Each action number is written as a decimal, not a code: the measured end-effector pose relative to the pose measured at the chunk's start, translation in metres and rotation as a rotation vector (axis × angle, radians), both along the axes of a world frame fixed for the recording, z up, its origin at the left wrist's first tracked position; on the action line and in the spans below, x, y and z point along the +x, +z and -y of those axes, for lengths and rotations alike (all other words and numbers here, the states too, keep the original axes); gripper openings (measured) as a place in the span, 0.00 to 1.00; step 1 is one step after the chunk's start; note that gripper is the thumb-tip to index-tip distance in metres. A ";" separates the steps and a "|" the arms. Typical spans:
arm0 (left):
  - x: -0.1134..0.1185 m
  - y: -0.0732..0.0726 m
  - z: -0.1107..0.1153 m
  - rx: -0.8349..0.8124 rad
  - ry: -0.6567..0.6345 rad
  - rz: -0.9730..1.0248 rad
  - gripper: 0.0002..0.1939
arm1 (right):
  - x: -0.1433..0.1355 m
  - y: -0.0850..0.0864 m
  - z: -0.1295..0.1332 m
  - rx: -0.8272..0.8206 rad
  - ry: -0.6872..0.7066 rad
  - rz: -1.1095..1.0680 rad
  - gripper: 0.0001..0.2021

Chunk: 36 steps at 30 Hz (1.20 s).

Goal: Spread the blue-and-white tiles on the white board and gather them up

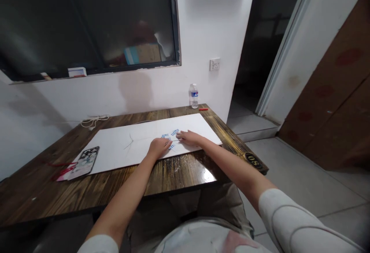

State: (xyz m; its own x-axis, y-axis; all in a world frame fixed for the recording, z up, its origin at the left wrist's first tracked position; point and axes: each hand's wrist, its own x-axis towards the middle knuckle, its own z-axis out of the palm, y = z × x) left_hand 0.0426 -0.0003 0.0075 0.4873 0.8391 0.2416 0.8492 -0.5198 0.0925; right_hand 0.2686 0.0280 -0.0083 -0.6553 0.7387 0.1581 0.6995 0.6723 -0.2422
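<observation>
A long white board (144, 137) lies across the wooden table, with small blue-and-white pieces (175, 132) on its right half. My left hand (160, 147) rests at the board's near edge, fingers curled and closed beside these pieces; what they hold, if anything, is too small to make out. Just to its right, my right hand (189, 138) lies low over the board. Its fingers are stretched out and apart, the tips touching the board next to the blue-and-white pieces. A thin dark line runs between the two hands. Some dark strands (130, 141) lie on the board's left half.
A phone (83, 163) with a red cord (62, 164) lies at the board's left end. Behind the board are a white cable (94, 121), a water bottle (194, 97) and a red pen-like stick (203, 109). A round black badge marked 80 (253, 161) sits at the table's right corner.
</observation>
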 end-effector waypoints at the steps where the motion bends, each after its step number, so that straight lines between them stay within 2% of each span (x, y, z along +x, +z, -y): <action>1: 0.000 -0.002 -0.002 -0.007 0.004 0.007 0.24 | 0.004 -0.001 0.004 -0.003 0.003 0.001 0.17; 6: 0.003 -0.011 -0.014 -0.084 0.012 -0.048 0.27 | 0.021 -0.003 0.029 -0.029 -0.041 -0.027 0.22; 10: 0.014 -0.012 -0.025 -0.197 -0.029 -0.083 0.30 | 0.021 -0.005 0.048 -0.074 0.043 -0.026 0.23; 13: 0.023 -0.011 -0.030 -0.281 -0.117 -0.058 0.29 | 0.012 -0.006 0.052 -0.097 0.079 -0.042 0.25; 16: 0.029 -0.009 -0.029 -0.310 -0.186 0.024 0.27 | 0.004 -0.004 0.045 -0.089 0.089 -0.101 0.22; 18: 0.029 -0.008 -0.022 -0.279 -0.174 0.068 0.27 | 0.002 -0.002 0.035 -0.059 0.047 -0.182 0.19; 21: 0.025 -0.005 -0.002 -0.194 -0.143 0.074 0.29 | 0.003 0.002 0.015 0.006 -0.096 -0.284 0.18; 23: 0.020 -0.002 0.016 -0.149 -0.198 0.038 0.29 | 0.003 0.002 0.002 0.036 -0.174 -0.262 0.18; 26: 0.011 0.000 0.041 -0.134 -0.232 -0.057 0.29 | 0.000 0.001 -0.010 0.014 -0.189 -0.173 0.20; 30: -0.003 0.000 0.052 -0.203 -0.171 -0.143 0.29 | -0.001 0.000 -0.009 -0.054 -0.132 -0.035 0.21; 36: -0.020 -0.004 0.031 -0.217 0.023 -0.165 0.31 | 0.012 0.002 0.015 -0.050 -0.057 -0.025 0.21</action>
